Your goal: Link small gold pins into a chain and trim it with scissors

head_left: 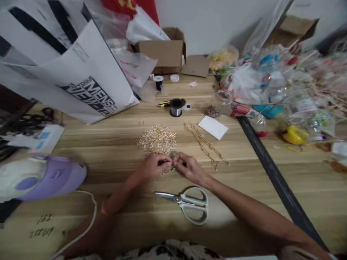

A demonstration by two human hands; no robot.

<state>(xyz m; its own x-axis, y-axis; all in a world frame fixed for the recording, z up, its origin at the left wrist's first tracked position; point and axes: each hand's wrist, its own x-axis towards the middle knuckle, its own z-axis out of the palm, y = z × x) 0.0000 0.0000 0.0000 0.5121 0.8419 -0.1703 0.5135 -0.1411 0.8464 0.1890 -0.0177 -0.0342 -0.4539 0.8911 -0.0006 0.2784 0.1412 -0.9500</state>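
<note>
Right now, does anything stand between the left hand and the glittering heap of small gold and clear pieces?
Nothing visible: the glittering heap of small gold and clear pieces lies just beyond the left hand. The pale-handled metal scissors lie nearer the person, outside that path.

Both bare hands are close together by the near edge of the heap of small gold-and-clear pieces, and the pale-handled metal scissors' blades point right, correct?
Not quite: the head view shows the pale-handled metal scissors with their blades pointing left. The left hand and right hand are indeed close together by the gold-and-clear heap.
</note>
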